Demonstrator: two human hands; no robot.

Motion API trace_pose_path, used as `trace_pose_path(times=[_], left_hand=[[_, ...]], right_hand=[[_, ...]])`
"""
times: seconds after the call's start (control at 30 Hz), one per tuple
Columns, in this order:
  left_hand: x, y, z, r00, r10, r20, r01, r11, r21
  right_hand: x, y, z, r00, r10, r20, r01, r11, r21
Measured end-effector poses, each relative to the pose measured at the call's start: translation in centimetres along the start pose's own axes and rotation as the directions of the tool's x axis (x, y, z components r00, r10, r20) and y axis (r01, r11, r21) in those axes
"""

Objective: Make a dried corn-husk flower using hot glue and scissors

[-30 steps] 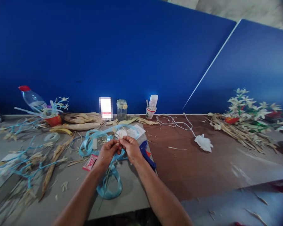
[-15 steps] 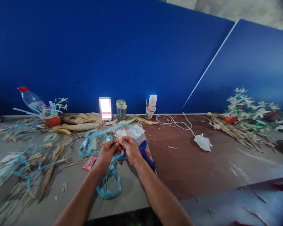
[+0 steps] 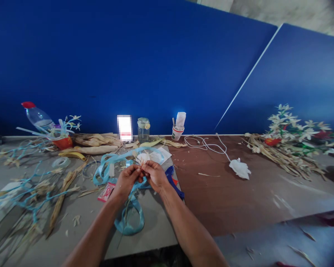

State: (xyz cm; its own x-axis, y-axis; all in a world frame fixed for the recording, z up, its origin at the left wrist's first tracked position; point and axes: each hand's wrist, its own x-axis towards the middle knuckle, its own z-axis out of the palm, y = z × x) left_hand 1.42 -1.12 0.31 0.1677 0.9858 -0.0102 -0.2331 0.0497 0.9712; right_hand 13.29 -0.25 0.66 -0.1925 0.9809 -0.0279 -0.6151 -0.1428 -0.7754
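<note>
My left hand and my right hand meet over the grey table, fingertips pinched together. What lies between the fingers is too small and covered to make out. Just beyond the fingertips shows a pale, petal-like piece; whether it is held or lies behind, I cannot tell. Light-blue ribbon loops around and beneath the hands, with another coil nearer me. A blue glue gun lies beside my right wrist, partly hidden by it. Left of my left wrist is a small red packet.
Blue-stemmed dried flowers and husks spread at left. Along the blue partition stand a tilted bottle, a glass jar and a paper cup. A white cable and white flowers lie right.
My right hand has turned slightly, and the pale piece beyond the fingertips looks tilted differently. The view has shifted very slightly; the table items stay put.
</note>
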Motion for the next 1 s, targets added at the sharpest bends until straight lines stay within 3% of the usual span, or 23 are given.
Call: trace_pose_path(times=[0.37, 0.6, 0.8, 1.0], left_hand=[[0.2, -0.1, -0.3, 1.0, 0.012, -0.026, -0.012, 1.0, -0.011], [0.1, 0.0, -0.2, 1.0, -0.007, -0.001, 0.007, 1.0, -0.025], [0.1, -0.1, -0.1, 1.0, -0.019, 0.019, 0.019, 1.0, -0.002], [0.4, -0.5, -0.3, 0.999, -0.028, 0.025, 0.027, 0.999, 0.028]], right_hand=[[0.2, -0.1, 0.1, 1.0, -0.018, 0.012, 0.018, 0.999, 0.027], [0.2, -1.4, -0.5, 0.997, 0.025, -0.071, -0.019, 0.996, 0.086], [0.0, -1.9, -0.3, 0.998, 0.041, -0.038, -0.039, 0.999, 0.038], [0.0, -1.9, -0.3, 0.996, -0.015, -0.091, 0.012, 0.999, -0.034]])
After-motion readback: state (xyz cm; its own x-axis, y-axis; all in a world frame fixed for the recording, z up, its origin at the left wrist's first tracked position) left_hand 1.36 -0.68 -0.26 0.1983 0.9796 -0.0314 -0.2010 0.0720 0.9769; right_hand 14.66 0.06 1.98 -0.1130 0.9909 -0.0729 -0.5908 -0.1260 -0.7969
